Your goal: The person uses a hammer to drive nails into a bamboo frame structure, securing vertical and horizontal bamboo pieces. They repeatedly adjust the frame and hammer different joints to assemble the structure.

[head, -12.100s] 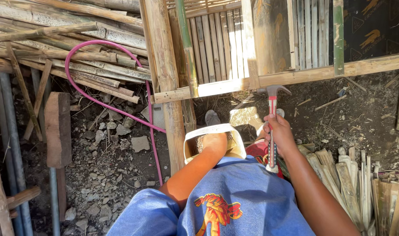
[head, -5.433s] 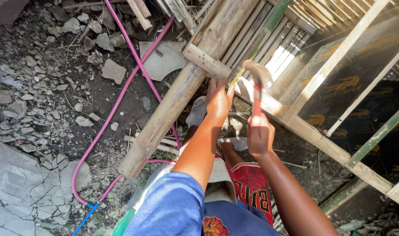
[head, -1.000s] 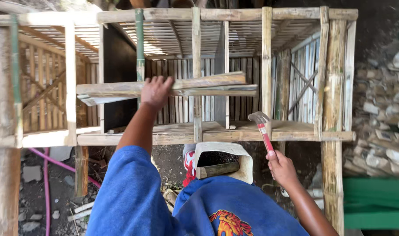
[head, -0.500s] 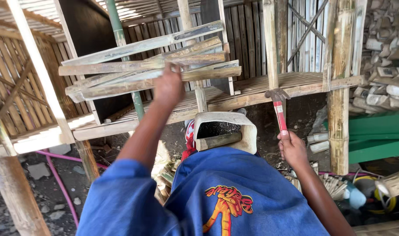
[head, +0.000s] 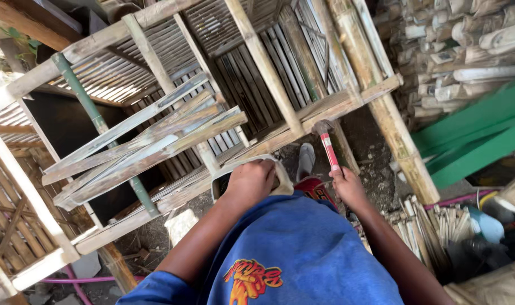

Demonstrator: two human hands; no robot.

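Observation:
My right hand (head: 348, 187) grips a hammer (head: 328, 148) by its red and white handle, low in front of me. The metal head points up and sits close to the lower rail of a bamboo frame (head: 280, 90). My left hand (head: 252, 181) is down at a white cut-open container (head: 283, 179) held at my waist. Its fingers curl over the opening, and what they hold, if anything, is hidden. Several loose weathered slats (head: 150, 144) lie across the frame's rails to the left.
A thick bamboo post (head: 382, 107) leans on the right. Beyond it are stacked bamboo pieces (head: 461, 51) and green painted boards (head: 472, 135). Split bamboo strips (head: 432, 226) lie at lower right. A pink hose (head: 88, 279) runs along the ground at lower left.
My left hand has come off the loose slats on the frame and dropped to the white container. The hammer stays in my right hand, and my view has tilted.

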